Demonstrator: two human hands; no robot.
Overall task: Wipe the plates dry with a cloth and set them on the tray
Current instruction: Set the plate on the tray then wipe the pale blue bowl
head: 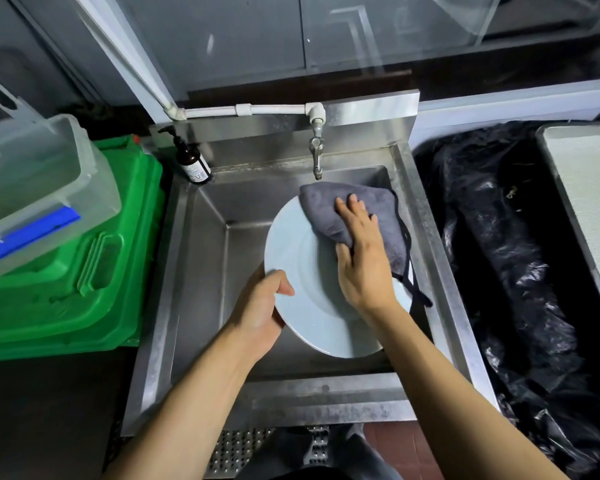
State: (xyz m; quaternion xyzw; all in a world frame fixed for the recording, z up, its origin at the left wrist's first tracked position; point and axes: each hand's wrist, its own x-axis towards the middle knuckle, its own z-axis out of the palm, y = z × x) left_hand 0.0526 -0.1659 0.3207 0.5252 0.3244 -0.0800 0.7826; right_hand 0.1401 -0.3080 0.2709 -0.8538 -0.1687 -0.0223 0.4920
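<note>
A pale blue plate (302, 258) is held tilted over the steel sink (201, 244). My left hand (262, 306) grips its lower left rim, thumb on the face. My right hand (361, 258) presses a grey cloth (329, 213) against the plate's upper right part, fingers spread over the cloth and thumb hooked under its fold. A dark cord from the cloth hangs off the right side. A light tray (589, 202) lies at the far right edge.
A tap (316, 154) hangs above the cloth. A brown pump bottle (193, 161) stands on the sink's back left corner. A green crate (84, 265) with a clear plastic box (39, 188) on top sits left. A black-lined bin (499, 237) is right.
</note>
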